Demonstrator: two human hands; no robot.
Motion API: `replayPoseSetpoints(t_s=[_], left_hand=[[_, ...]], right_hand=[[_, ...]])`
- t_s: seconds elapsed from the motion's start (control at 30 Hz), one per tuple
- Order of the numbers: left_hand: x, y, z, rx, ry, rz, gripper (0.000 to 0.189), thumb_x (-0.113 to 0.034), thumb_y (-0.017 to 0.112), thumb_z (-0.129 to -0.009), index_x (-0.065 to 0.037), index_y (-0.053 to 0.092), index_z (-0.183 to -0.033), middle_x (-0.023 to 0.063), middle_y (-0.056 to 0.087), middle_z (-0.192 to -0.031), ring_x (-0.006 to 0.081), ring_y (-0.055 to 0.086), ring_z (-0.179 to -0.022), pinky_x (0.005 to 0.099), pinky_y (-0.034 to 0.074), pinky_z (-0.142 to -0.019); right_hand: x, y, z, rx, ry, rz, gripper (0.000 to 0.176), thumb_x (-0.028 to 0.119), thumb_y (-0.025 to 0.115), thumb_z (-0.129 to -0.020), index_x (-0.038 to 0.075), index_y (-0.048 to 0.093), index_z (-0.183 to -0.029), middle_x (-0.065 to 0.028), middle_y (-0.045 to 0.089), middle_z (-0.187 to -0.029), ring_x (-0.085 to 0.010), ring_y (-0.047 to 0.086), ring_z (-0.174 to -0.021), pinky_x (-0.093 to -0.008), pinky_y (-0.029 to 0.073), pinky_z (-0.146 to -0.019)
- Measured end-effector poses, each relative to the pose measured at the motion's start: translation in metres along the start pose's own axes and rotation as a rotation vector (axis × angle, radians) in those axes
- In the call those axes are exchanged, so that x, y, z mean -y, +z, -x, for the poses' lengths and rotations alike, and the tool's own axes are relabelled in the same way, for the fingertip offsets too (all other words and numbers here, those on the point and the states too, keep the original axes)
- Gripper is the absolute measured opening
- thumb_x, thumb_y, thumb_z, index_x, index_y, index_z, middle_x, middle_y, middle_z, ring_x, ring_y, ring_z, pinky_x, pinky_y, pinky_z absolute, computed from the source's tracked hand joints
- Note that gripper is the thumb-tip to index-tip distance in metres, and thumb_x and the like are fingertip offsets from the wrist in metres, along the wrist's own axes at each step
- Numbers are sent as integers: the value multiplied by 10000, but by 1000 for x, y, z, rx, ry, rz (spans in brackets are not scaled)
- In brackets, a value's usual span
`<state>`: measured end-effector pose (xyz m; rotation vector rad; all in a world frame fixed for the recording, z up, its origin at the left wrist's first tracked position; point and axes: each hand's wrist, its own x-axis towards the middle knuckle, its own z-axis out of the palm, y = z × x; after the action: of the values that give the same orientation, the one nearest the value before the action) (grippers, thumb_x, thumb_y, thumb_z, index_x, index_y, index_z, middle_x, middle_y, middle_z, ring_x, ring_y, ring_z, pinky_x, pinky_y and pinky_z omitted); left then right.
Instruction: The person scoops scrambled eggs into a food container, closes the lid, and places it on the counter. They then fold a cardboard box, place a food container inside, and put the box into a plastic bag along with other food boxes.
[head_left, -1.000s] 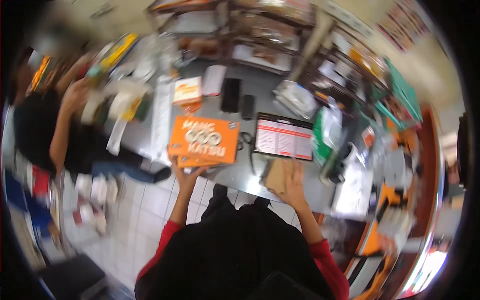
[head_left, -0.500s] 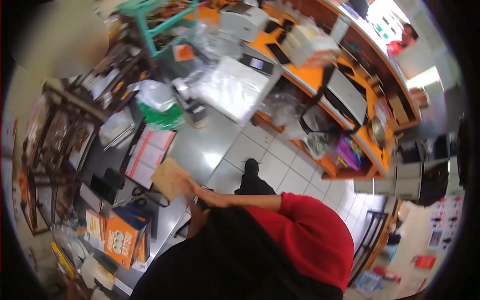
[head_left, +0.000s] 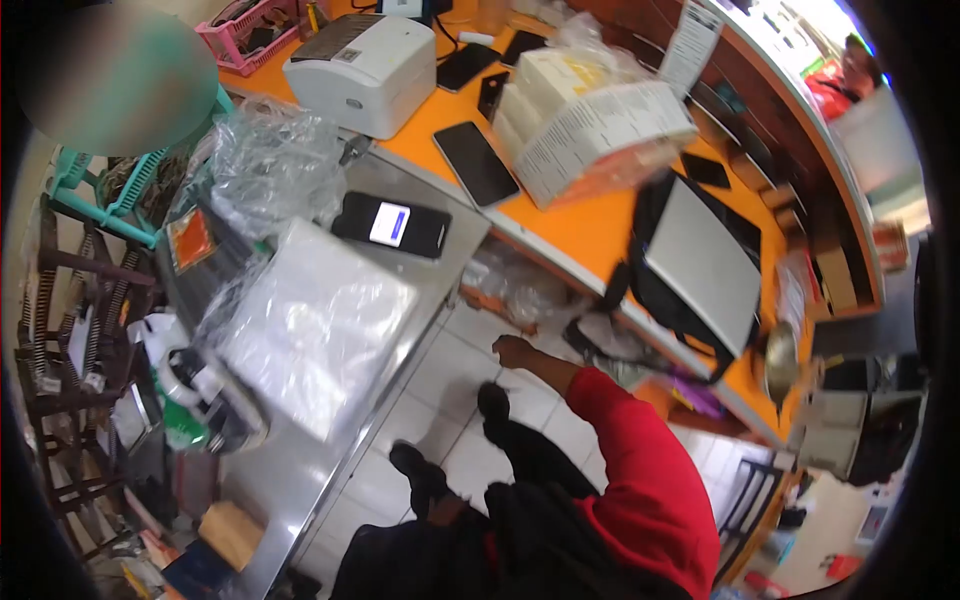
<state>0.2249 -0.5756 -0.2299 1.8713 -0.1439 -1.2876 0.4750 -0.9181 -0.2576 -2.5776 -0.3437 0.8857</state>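
My right hand (head_left: 513, 351), at the end of a red sleeve, hangs over the tiled floor between the steel table and the orange counter. Its fingers look curled in, and nothing shows in them. Only a small, dark part of my left hand (head_left: 447, 510) shows low in front of my body; its fingers are hidden. On the steel table (head_left: 310, 490) lie a stack of clear plastic bags (head_left: 320, 320) and a phone (head_left: 392, 225) with a lit screen. A brown paper bag (head_left: 231, 535) lies near the table's lower edge, away from both hands.
The orange counter (head_left: 570, 245) holds a white label printer (head_left: 365, 75), a dark phone (head_left: 475, 163), wrapped white boxes (head_left: 590, 130) and a silver laptop (head_left: 705, 262). A tape dispenser (head_left: 215, 400) stands at left. Beyond the counter is a person in red (head_left: 832, 90).
My hands have left the brown paper bag, which now lies on the table. My right hand has swung out over the floor. The view has shifted toward the counter and printer.
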Motion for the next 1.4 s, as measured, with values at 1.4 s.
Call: replayPoseSetpoints(t_s=[1.4], left_hand=[[-13, -48, -176, -562, -259, 596, 505, -129, 598, -797, -88, 494, -1290, 143, 486, -1318, 239, 480, -1194, 343, 333, -1022]], right_hand=[[-76, -94, -40, -871, 345, 59, 205, 64, 572, -779, -11, 616, -965, -206, 533, -1139, -393, 477, -1115, -439, 408, -919]])
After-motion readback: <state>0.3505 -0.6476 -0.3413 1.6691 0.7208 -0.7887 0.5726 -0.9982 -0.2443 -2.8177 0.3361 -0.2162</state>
